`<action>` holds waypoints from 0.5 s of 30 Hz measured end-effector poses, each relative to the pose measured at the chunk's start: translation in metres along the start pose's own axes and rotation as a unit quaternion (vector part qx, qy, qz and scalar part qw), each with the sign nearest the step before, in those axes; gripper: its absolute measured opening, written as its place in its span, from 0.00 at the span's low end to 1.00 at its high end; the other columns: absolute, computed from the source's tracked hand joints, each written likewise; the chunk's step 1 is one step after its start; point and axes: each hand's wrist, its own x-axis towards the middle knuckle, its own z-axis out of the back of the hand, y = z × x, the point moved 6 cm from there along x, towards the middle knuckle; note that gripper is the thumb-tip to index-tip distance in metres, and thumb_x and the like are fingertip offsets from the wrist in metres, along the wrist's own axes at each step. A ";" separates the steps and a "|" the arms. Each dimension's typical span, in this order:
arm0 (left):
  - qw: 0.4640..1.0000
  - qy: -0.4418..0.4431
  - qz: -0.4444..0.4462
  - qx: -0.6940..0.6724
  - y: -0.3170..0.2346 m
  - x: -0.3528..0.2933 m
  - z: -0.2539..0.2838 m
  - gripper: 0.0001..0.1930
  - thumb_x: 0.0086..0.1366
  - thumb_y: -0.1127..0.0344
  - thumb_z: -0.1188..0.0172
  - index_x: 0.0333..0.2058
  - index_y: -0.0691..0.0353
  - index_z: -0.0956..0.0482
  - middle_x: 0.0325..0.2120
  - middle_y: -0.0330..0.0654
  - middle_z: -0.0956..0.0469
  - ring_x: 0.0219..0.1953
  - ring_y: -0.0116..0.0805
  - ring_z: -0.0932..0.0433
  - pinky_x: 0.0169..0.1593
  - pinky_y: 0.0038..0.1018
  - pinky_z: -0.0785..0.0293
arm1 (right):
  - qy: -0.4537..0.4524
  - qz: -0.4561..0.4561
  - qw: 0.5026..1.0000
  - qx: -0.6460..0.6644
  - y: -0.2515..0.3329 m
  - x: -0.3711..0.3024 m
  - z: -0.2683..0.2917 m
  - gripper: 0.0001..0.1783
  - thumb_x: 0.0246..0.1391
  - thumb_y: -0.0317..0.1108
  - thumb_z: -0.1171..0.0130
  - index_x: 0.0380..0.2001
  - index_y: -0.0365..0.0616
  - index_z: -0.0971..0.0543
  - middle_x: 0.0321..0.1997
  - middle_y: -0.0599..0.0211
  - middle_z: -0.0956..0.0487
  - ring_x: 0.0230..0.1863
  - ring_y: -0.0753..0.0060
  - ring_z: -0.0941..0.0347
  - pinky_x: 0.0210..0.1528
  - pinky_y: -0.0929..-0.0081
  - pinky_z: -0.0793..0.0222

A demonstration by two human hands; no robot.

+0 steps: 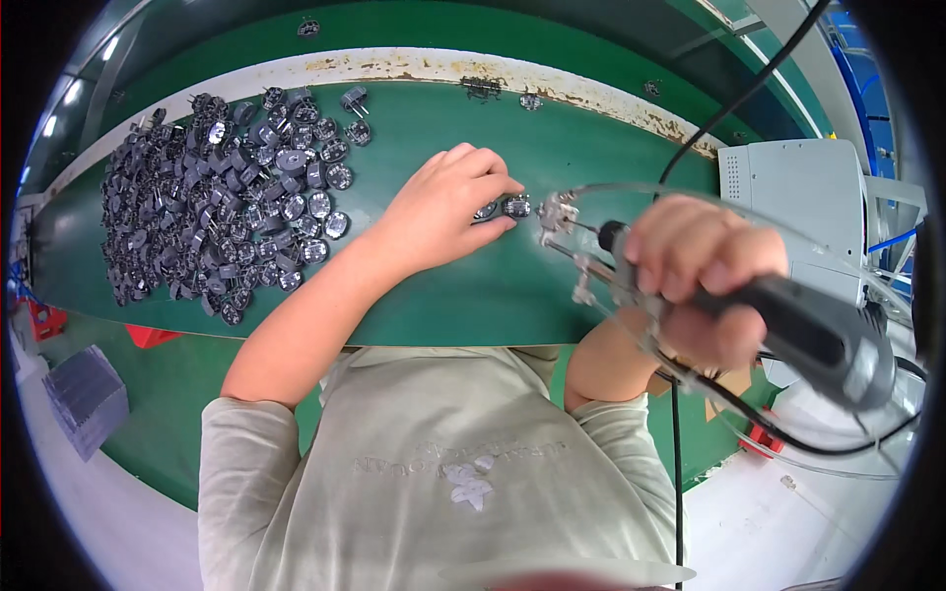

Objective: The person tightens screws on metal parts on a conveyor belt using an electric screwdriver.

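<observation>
My right hand [702,258] is wrapped round a dark electric screwdriver [823,340], whose thin tip points left. A metal fitting [558,219] with a clear tube is fixed at the tool's front, a little right of my left fingertips. On the green bench, my left hand [448,207] has its thumb and fingers closed around a small round dark part [516,206] with a shiny face. A second part of the same kind [484,210] shows in the gap between thumb and fingers, partly hidden by the hand. The screwdriver tip is apart from both parts.
A large heap of similar round dark parts [232,197], some with pins, covers the bench's left side. A light grey box-shaped machine [788,192] stands at the right. Black cable [734,98] and clear tubing hang about the screwdriver. A worn white ledge [394,64] runs along the back.
</observation>
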 end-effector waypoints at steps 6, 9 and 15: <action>1.000 0.006 0.013 0.006 0.002 0.001 0.000 0.16 0.52 0.66 0.31 0.41 0.60 0.19 0.38 0.40 0.27 0.41 0.42 0.28 0.46 0.36 0.31 | 0.020 -0.010 1.000 -0.022 -0.008 -0.004 -0.004 0.19 0.56 0.43 0.34 0.35 0.43 0.31 0.20 0.66 0.27 0.19 0.68 0.30 0.27 0.65 0.27; 1.000 0.016 0.018 0.009 0.002 0.003 0.000 0.16 0.52 0.66 0.31 0.41 0.59 0.19 0.37 0.40 0.27 0.41 0.42 0.28 0.46 0.36 0.31 | 0.024 -0.030 0.998 -0.052 -0.018 -0.004 -0.001 0.20 0.60 0.50 0.43 0.32 0.45 0.33 0.21 0.68 0.29 0.18 0.70 0.31 0.26 0.65 0.28; 1.000 0.012 0.018 0.006 0.003 0.002 -0.003 0.15 0.51 0.67 0.31 0.40 0.58 0.19 0.37 0.39 0.27 0.41 0.41 0.28 0.46 0.36 0.31 | 0.039 -0.052 0.997 -0.048 -0.025 -0.006 -0.002 0.18 0.59 0.49 0.43 0.32 0.45 0.33 0.21 0.68 0.29 0.18 0.70 0.31 0.26 0.65 0.28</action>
